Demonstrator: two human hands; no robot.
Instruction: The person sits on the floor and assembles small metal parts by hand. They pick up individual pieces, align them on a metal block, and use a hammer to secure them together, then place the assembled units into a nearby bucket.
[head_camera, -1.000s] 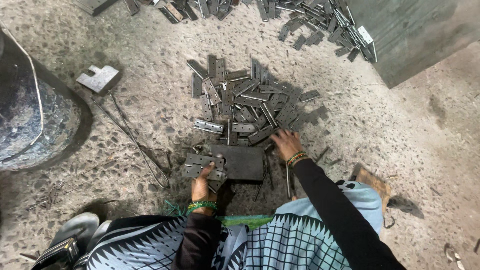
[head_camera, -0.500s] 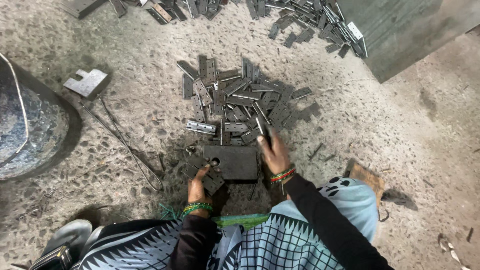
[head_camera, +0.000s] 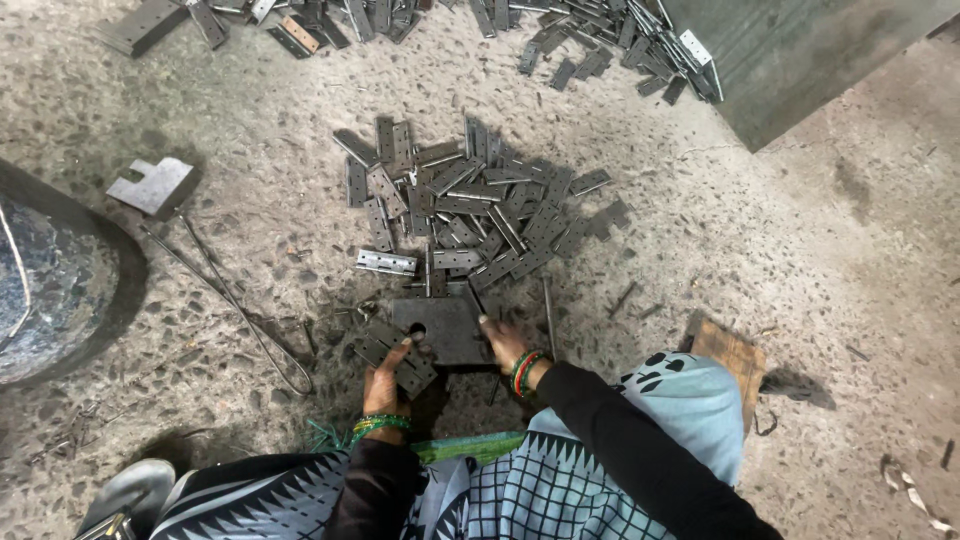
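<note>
1. Working at the dark square steel block (head_camera: 447, 325) on the speckled concrete floor (head_camera: 800, 230), just below the heap of grey metal hinges (head_camera: 470, 205).
2. Left hand (head_camera: 385, 385): fingers flat on a grey hinge (head_camera: 398, 352) beside the block's hole, nothing clasped.
3. Right hand (head_camera: 503, 343): resting on the block's right edge; grip hidden, cannot tell.
4. Next, probably: seating the hinge squarely.

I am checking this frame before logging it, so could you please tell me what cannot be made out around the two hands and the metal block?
- Head view: the right hand rests on the dark metal block; whether its fingers grip anything is too small to tell.
- The left hand covers part of a hinge, hiding its lower end.
- The round basin is cut off by the left edge.
- The far pile of metal pieces runs past the top edge.
</note>
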